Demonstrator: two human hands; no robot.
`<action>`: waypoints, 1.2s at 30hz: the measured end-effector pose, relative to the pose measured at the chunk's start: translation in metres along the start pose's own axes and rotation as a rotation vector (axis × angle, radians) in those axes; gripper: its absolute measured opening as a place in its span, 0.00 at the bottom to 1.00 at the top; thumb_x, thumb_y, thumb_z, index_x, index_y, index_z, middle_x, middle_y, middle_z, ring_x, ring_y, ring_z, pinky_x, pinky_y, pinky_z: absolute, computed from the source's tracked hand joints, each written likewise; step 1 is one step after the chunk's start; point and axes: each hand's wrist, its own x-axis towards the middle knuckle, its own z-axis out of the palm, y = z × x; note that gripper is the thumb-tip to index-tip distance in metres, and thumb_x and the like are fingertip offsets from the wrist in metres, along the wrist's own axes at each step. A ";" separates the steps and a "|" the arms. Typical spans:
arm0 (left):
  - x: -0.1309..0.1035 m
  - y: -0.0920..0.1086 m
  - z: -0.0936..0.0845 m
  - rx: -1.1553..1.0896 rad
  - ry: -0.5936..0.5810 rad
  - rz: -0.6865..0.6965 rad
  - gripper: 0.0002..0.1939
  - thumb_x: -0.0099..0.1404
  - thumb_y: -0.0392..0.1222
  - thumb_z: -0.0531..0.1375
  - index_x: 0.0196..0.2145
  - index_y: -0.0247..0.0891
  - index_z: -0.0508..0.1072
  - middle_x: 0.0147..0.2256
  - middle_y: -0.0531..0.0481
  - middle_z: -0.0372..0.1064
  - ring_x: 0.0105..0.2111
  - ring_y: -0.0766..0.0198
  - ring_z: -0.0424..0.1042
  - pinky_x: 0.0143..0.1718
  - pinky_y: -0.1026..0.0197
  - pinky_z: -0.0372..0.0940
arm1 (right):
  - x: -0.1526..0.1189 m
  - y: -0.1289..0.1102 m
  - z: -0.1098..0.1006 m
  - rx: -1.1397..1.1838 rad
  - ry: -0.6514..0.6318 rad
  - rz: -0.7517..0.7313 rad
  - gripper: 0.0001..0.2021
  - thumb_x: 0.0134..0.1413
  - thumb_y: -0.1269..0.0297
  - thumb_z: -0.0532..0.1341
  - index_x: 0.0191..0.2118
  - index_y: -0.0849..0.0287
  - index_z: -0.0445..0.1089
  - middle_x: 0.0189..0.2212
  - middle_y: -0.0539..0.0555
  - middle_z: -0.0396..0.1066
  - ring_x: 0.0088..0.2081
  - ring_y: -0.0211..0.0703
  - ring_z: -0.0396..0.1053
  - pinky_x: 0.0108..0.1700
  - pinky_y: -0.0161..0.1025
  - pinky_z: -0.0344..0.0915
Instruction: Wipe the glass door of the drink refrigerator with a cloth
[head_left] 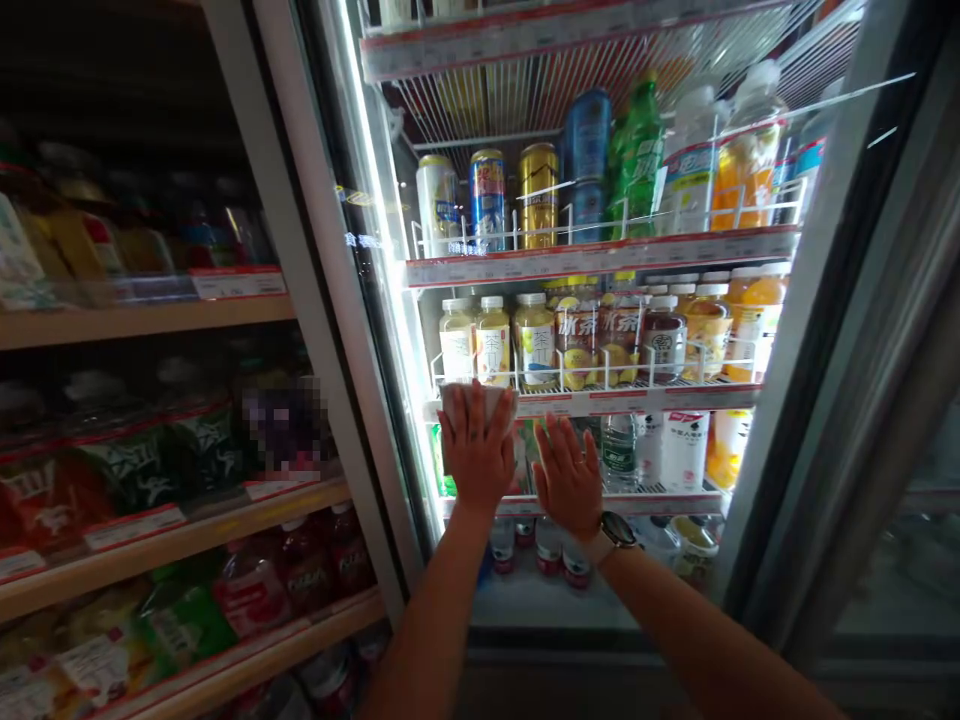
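My left hand (478, 440) lies flat over a pale folded cloth (499, 402), holding it pressed to the glass of a lit drinks cooler. The cloth shows behind and between the spread fingers, in front of the middle shelf's edge (637, 401). To its right, my right hand (568, 478) holds nothing; its fingers are stretched out and its palm faces the glass. A dark-faced watch (617, 529) is on the right wrist. Behind the glass stand pale tea bottles (493, 340), brown bottles (577, 335) and a gold can (538, 195).
On the left, a dim shelf unit (150, 317) holds several rows of drinks. A metal frame (300, 240) separates it from the lit cooler. Another metal upright (862, 330) runs down the right side. Light streaks reflect on the glass.
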 end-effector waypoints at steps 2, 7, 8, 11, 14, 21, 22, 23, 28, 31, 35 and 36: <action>-0.021 0.005 0.005 0.009 0.014 -0.006 0.34 0.67 0.41 0.56 0.67 0.52 0.50 0.70 0.49 0.37 0.70 0.48 0.37 0.68 0.37 0.40 | 0.000 0.000 0.001 0.000 0.002 0.002 0.33 0.64 0.66 0.51 0.72 0.60 0.38 0.66 0.60 0.55 0.69 0.48 0.50 0.71 0.51 0.37; -0.103 0.020 0.017 0.032 0.005 -0.004 0.32 0.68 0.40 0.54 0.68 0.50 0.50 0.70 0.48 0.39 0.70 0.48 0.39 0.68 0.39 0.44 | 0.000 0.000 0.003 -0.007 0.023 0.008 0.33 0.65 0.66 0.50 0.72 0.59 0.38 0.66 0.60 0.56 0.69 0.47 0.50 0.70 0.51 0.37; -0.119 0.022 0.018 0.034 -0.001 -0.010 0.32 0.68 0.40 0.54 0.68 0.50 0.50 0.70 0.48 0.40 0.70 0.48 0.40 0.67 0.39 0.45 | 0.000 0.000 0.003 -0.009 0.025 0.010 0.33 0.65 0.66 0.50 0.72 0.59 0.38 0.66 0.60 0.57 0.69 0.47 0.50 0.70 0.51 0.37; -0.160 0.028 0.020 0.036 -0.018 -0.018 0.31 0.69 0.40 0.54 0.67 0.51 0.51 0.70 0.50 0.41 0.70 0.50 0.39 0.67 0.40 0.46 | -0.001 0.001 0.003 -0.004 0.017 0.005 0.33 0.65 0.66 0.50 0.72 0.59 0.39 0.66 0.60 0.57 0.69 0.47 0.50 0.70 0.51 0.37; -0.169 0.027 0.017 0.031 -0.058 0.013 0.32 0.69 0.38 0.54 0.67 0.51 0.51 0.70 0.51 0.40 0.70 0.52 0.39 0.68 0.42 0.44 | -0.001 0.002 0.003 0.009 0.016 -0.002 0.34 0.64 0.66 0.52 0.72 0.60 0.39 0.66 0.60 0.57 0.69 0.47 0.48 0.71 0.51 0.36; -0.022 -0.016 -0.003 0.018 0.023 -0.153 0.31 0.70 0.40 0.52 0.68 0.46 0.51 0.71 0.46 0.33 0.70 0.49 0.34 0.68 0.38 0.36 | -0.001 0.002 0.000 0.018 0.017 -0.006 0.33 0.65 0.65 0.52 0.71 0.59 0.39 0.66 0.59 0.57 0.69 0.46 0.49 0.71 0.49 0.35; 0.000 -0.024 -0.006 0.006 0.046 -0.219 0.30 0.70 0.41 0.51 0.68 0.43 0.51 0.71 0.44 0.32 0.70 0.48 0.33 0.68 0.37 0.35 | -0.001 0.002 0.000 0.021 0.012 -0.007 0.33 0.65 0.65 0.51 0.72 0.59 0.39 0.66 0.59 0.57 0.69 0.46 0.49 0.71 0.50 0.35; 0.018 -0.031 -0.008 -0.006 0.070 -0.269 0.30 0.71 0.42 0.50 0.68 0.41 0.51 0.71 0.43 0.31 0.70 0.48 0.33 0.68 0.38 0.35 | -0.001 0.002 0.000 0.026 0.009 -0.007 0.33 0.65 0.65 0.51 0.72 0.59 0.39 0.66 0.58 0.56 0.69 0.46 0.49 0.71 0.50 0.35; 0.005 -0.038 -0.009 -0.021 0.148 -0.349 0.30 0.73 0.43 0.47 0.69 0.38 0.47 0.71 0.41 0.36 0.70 0.51 0.35 0.69 0.40 0.38 | -0.002 0.001 0.000 0.047 0.012 0.008 0.33 0.64 0.65 0.52 0.71 0.58 0.40 0.66 0.59 0.56 0.68 0.47 0.50 0.71 0.50 0.36; -0.058 -0.027 -0.001 0.014 0.157 -0.408 0.31 0.72 0.42 0.48 0.70 0.38 0.44 0.71 0.40 0.35 0.70 0.50 0.35 0.68 0.39 0.40 | -0.004 0.001 0.001 0.047 0.012 0.008 0.33 0.65 0.65 0.51 0.71 0.58 0.40 0.66 0.58 0.55 0.69 0.47 0.49 0.71 0.51 0.36; -0.148 -0.009 0.008 0.069 0.098 -0.444 0.34 0.71 0.38 0.49 0.70 0.35 0.41 0.71 0.37 0.33 0.70 0.47 0.34 0.68 0.38 0.43 | -0.005 0.001 0.001 0.046 0.020 0.007 0.33 0.65 0.64 0.52 0.71 0.58 0.41 0.67 0.59 0.54 0.70 0.47 0.46 0.71 0.51 0.36; -0.167 -0.005 0.009 0.083 0.080 -0.461 0.34 0.71 0.38 0.50 0.70 0.35 0.40 0.71 0.36 0.32 0.70 0.47 0.34 0.67 0.38 0.44 | -0.005 0.001 0.001 0.047 0.018 0.007 0.33 0.65 0.64 0.52 0.71 0.58 0.40 0.67 0.59 0.53 0.70 0.47 0.46 0.71 0.51 0.36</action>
